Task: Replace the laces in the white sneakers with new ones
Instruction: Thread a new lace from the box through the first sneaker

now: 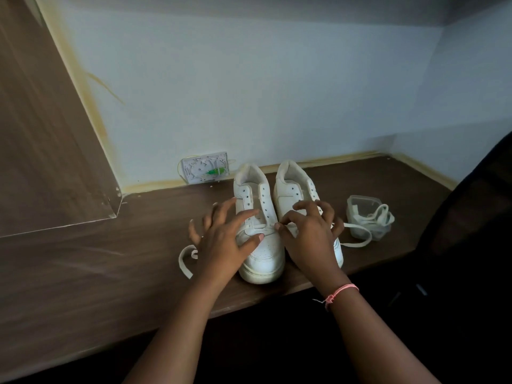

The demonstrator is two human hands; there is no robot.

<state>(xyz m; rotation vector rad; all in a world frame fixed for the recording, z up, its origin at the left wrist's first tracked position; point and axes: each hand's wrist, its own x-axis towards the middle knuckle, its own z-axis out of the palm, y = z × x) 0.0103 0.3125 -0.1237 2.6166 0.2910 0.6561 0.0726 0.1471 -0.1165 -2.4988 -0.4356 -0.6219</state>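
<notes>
Two white sneakers stand side by side on the brown desk, toes toward me: the left sneaker (259, 231) and the right sneaker (297, 187), both with mostly bare eyelets. A white lace (266, 227) crosses the lowest eyelets of the left sneaker. My left hand (221, 239) has its fingers spread, with its thumb on the left sneaker's toe. My right hand (310, 236) pinches the lace end beside that sneaker and covers the right sneaker's front. One lace end (184, 261) curls on the desk at left; another lace strand (357, 236) trails to the right.
A clear plastic container (365, 217) with a bundle of white laces sits right of the sneakers. A white wall box (205, 171) leans at the back wall. A wooden panel (47, 134) rises at left. A dark chair (471, 217) stands at right. The desk edge runs beneath my wrists.
</notes>
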